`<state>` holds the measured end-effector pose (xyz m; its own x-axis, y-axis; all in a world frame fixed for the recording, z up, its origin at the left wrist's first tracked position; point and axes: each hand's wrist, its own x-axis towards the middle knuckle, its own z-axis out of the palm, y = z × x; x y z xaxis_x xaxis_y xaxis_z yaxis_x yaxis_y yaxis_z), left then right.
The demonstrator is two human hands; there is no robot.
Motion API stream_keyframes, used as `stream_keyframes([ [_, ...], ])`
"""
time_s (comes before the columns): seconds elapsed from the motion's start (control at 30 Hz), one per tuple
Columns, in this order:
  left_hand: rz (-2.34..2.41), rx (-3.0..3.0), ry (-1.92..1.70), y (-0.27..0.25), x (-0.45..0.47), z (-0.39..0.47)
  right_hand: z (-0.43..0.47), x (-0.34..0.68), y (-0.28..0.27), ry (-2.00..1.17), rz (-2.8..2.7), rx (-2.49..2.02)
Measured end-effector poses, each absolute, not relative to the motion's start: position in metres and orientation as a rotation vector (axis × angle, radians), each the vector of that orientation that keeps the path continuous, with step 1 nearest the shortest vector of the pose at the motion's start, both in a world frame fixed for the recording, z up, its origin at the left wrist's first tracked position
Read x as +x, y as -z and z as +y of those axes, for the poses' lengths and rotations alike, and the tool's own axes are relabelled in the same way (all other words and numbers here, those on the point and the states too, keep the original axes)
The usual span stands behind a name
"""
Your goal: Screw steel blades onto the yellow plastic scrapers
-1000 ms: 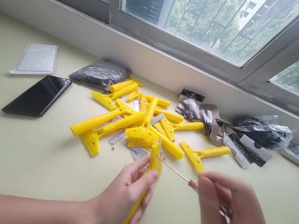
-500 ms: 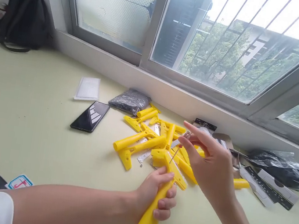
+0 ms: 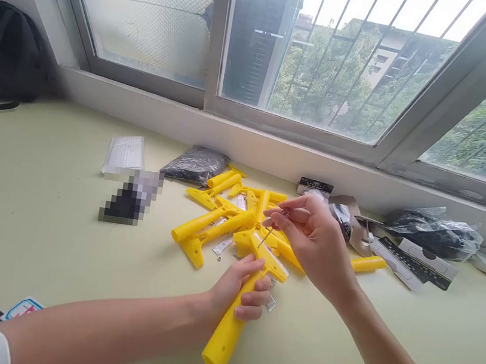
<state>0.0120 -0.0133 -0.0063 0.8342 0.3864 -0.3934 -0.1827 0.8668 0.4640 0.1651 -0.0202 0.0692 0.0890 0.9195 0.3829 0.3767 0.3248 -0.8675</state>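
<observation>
Head view, left hand: the left hand (image 3: 239, 293) is wrapped around the handle of a yellow scraper (image 3: 238, 308), fingers curled shut on it, thumb up near the wide head; the handle's butt points toward the person and hangs just above the table (image 3: 36, 237).
Head view, right hand: the right hand (image 3: 319, 247) pinches a thin screwdriver (image 3: 268, 232) between thumb and fingertips, the shaft slanting down to the scraper's head — the tip appears to sit on it, though the exact spot is too small to tell.
Head view, held piece: a clear or metal blade edge shows under the head, beside the left fingers.
Head view, pile: more yellow scrapers (image 3: 220, 215) lie heaped just behind the hands, with loose metal blades and small screws among them.
Head view, surroundings: a black bag of parts (image 3: 195, 164) and a white packet (image 3: 124, 153) lie toward the window; dark blade packs (image 3: 412, 263) sit to the right.
Doing it well: judging from the pose, keep the left grip firm near the head so it cannot twist, hold the driver in line with the screw, and press lightly while turning — fingers clear of the blade edge.
</observation>
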Motion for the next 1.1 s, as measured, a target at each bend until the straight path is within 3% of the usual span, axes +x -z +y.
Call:
stream_keyframes([
  [0.33, 0.473, 0.466, -0.223, 0.011, 0.011, -0.009, -0.017, 0.173, -0.067, -0.539, -1.569, -1.119],
  [0.53, 0.465, 0.473, -0.216, 0.013, 0.011, -0.011, -0.018, 0.168, -0.062, -0.244, -1.617, -1.198],
  [0.77, 0.481, 0.469, -0.265, 0.007, 0.011, -0.013, -0.019, 0.164, -0.060, -0.658, -1.355, -1.032],
  [1.1, 0.460, 0.482, -0.208, 0.017, 0.011, -0.014, -0.017, 0.171, -0.059, -0.509, -1.436, -1.154],
])
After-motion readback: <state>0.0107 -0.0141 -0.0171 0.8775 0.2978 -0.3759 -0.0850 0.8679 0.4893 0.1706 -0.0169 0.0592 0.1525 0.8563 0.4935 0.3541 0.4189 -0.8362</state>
